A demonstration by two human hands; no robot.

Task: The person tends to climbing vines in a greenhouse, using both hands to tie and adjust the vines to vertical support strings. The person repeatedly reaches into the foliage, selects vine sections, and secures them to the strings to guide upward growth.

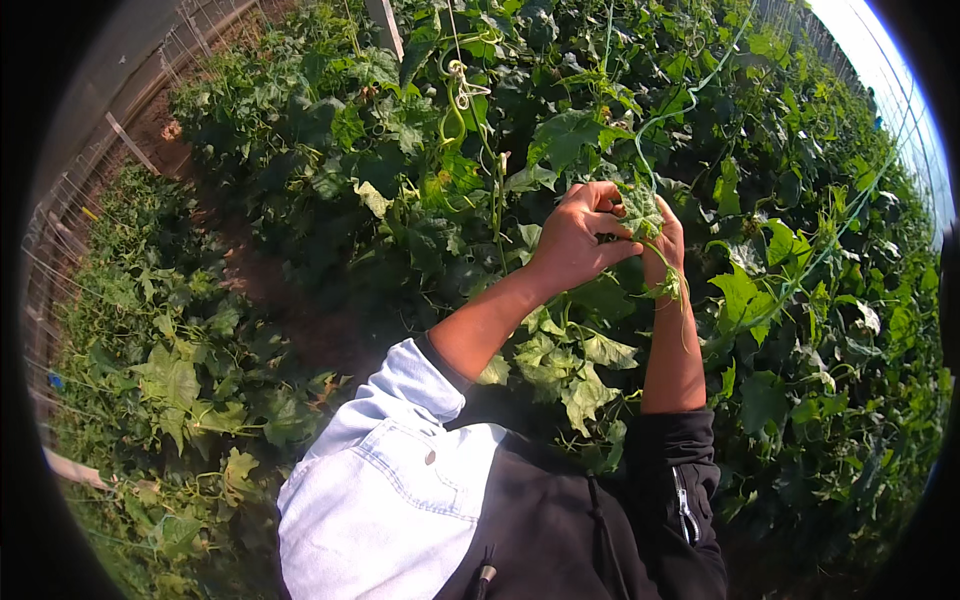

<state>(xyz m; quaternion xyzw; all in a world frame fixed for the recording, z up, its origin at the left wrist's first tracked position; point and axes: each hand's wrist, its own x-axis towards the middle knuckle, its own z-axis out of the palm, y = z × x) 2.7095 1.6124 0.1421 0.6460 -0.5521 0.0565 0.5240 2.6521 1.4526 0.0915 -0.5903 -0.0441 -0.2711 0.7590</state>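
Observation:
In the head view, my left hand [576, 234] pinches a green vine shoot with its thumb and fingers. A lobed leaf [640, 212] of the shoot covers part of both hands. My right hand [671, 238] is upright just behind and beside that leaf; its fingertips are partly hidden, so its grip is unclear. The shoot's stem [660, 259] crosses in front of the right palm, with a small leaf cluster and thin tendrils [671, 285] at the wrist. Pale green twine [643, 150] comes down from the upper right and ends behind the leaf at my hands.
Dense leafy vines [757, 397] surround me. To the left of my hands, a knotted white string [463, 86] hangs by a curled stem [452, 127]. More green twine [847, 217] slants across the right. Bare soil [262, 277] shows between rows, and wooden stakes [131, 142] line the left edge.

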